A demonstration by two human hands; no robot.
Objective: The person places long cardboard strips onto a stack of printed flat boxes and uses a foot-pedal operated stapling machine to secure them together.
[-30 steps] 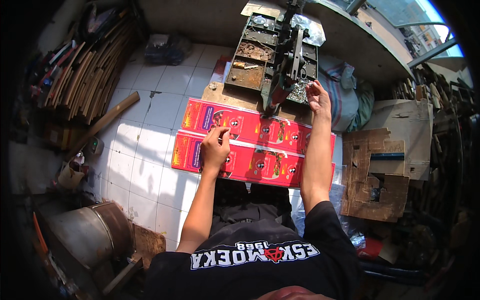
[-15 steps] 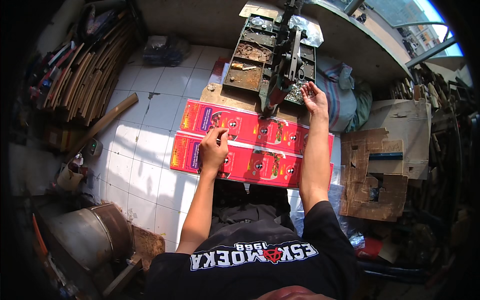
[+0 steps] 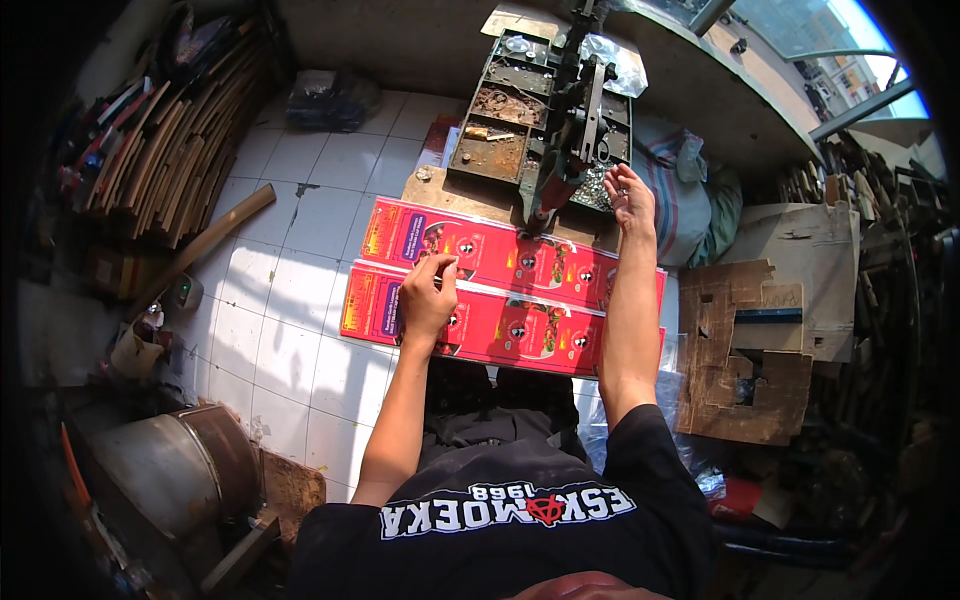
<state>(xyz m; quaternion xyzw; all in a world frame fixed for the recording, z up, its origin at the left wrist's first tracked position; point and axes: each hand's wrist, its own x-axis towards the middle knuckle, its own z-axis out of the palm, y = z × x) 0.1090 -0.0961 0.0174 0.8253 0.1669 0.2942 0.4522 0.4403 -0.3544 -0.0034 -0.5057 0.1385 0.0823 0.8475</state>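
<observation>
Two red printed panels lie in front of me, a far panel (image 3: 500, 250) and a near panel (image 3: 515, 330), edge to edge. Over the left part of the near one, my left hand (image 3: 428, 298) is closed in a pinch; whatever its fingertips hold is too small to make out. My right hand (image 3: 633, 203) is raised beside a compartment of small shiny metal pieces (image 3: 595, 188), fingers curled together, their contents unclear. Between the hands stands a dark lever press (image 3: 565, 165), its lower tip over the far panel's upper edge.
A dark compartment tray (image 3: 497, 155) with rusty bits flanks the press on the left. Stacked boards (image 3: 150, 165) lean at far left. A striped sack (image 3: 675, 195) and cut cardboard (image 3: 735, 370) are at right. A metal drum (image 3: 165, 465) lies lower left.
My right hand's fingers have curled in more beside the metal pieces, shifting slightly. My left hand, the panels and the press look the same.
</observation>
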